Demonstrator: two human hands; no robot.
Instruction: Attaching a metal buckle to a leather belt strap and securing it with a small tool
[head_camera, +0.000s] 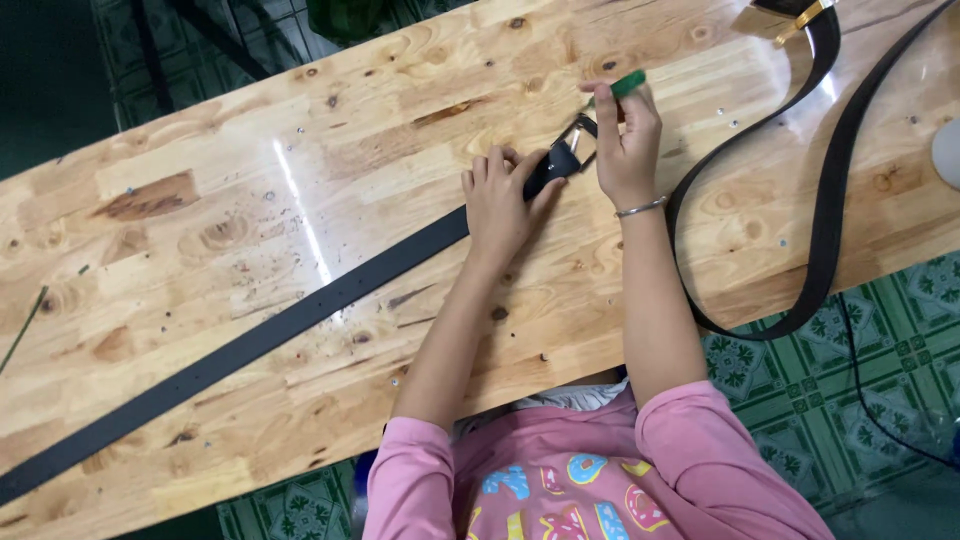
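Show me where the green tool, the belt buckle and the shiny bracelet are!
Green-handled tool (628, 84), head view, on the green handle above the right hand's fingers.
Belt buckle (583, 133), head view, on the metal frame at the black belt's end.
Silver bracelet (641, 209), head view, on the band across the right wrist.

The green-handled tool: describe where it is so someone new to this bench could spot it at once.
Start from the long wooden table and follow the flat black belt running diagonally up to its buckle end, pinned by the left hand. Just past it, the right hand grips the green-handled tool. It is the only green item on the table.
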